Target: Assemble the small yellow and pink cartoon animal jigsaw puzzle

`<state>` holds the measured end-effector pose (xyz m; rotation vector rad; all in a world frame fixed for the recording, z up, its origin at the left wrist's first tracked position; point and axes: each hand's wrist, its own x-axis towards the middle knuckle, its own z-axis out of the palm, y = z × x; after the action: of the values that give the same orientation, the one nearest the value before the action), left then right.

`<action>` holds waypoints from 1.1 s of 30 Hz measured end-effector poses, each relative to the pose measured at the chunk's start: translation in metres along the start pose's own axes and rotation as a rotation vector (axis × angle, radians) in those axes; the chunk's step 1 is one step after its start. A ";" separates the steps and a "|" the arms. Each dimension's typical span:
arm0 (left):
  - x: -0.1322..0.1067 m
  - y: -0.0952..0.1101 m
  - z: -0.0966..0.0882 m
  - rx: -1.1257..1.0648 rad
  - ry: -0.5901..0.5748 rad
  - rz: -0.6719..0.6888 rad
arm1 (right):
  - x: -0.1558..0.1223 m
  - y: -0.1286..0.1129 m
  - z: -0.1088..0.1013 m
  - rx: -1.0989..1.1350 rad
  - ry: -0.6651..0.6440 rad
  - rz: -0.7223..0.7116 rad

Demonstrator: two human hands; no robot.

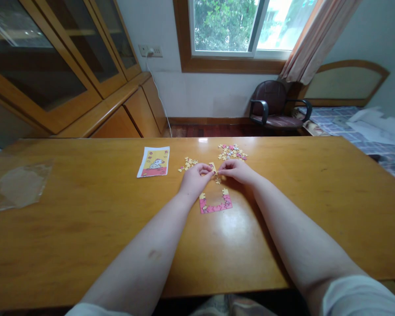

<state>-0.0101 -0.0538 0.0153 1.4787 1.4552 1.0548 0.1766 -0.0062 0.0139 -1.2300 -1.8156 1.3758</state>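
My left hand [196, 176] is closed in a pinch at the lower left of a small yellow joined strip of jigsaw puzzle pieces [212, 165]. From the other side my right hand [236, 170] pinches at the strip's right edge, its fingertips partly hiding what they grip. Just below the fingers lies a loose yellow puzzle piece [218, 181]. Nearer to me, a U-shaped section of joined puzzle border [217, 208], pink with yellow ends, rests flat on the table. A small group of yellow pieces [188, 163] lies beyond my left hand, and a mixed pile of pieces [232, 152] beyond my right.
A picture card [154, 161] with a white animal on yellow and pink lies left of the pieces. Clear plastic wrapping [18, 186] sits at the left of the wooden table [85, 237]. Beyond the table are a chair [272, 105], a cabinet [118, 116] and a bed [335, 125].
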 end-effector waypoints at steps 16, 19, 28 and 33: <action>-0.018 0.021 0.002 0.828 -0.422 0.306 | -0.011 -0.008 -0.020 -0.294 -0.299 0.222; -0.018 0.021 0.004 0.860 -0.422 0.295 | -0.011 -0.009 -0.020 -0.314 -0.319 0.226; -0.017 0.020 0.005 0.814 -0.414 0.258 | -0.011 -0.011 -0.016 -0.466 -0.305 0.219; -0.018 0.018 0.004 0.779 -0.393 0.299 | -0.011 -0.015 -0.012 -0.553 -0.276 0.225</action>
<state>-0.0003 -0.0722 0.0302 2.3484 1.4418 0.2905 0.1860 -0.0118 0.0331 -1.6232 -2.4207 1.2447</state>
